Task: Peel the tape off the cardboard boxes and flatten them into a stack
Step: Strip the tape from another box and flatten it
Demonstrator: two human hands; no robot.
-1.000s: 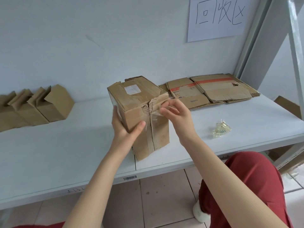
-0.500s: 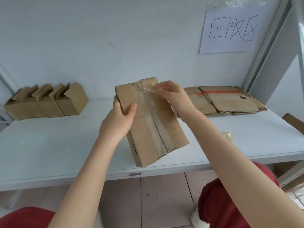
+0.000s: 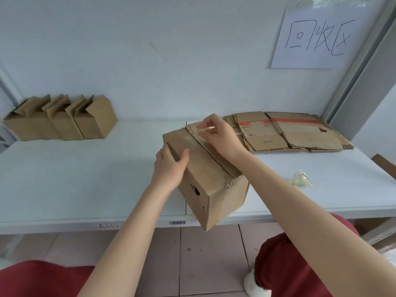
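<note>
A brown cardboard box (image 3: 214, 189) lies tilted on the white shelf (image 3: 85, 179), one corner past the front edge. My left hand (image 3: 171, 166) grips the box's left upper edge. My right hand (image 3: 216, 133) pinches a strip of clear tape (image 3: 198, 130) at the far end of the box's top seam. A stack of flattened boxes (image 3: 289, 131) lies at the back right. A row of several small unflattened boxes (image 3: 62, 118) stands at the back left.
A crumpled wad of clear tape (image 3: 301, 181) lies on the shelf to the right. A paper sign (image 3: 321, 35) hangs on the wall. Red trousers (image 3: 285, 264) and tiled floor show below the shelf. A metal shelf post (image 3: 360, 67) rises at the right.
The box has been turned from upright to lying tilted with its taped seam up. My right hand followed the tape end to the far edge; my left hand shifted to the left upper edge.
</note>
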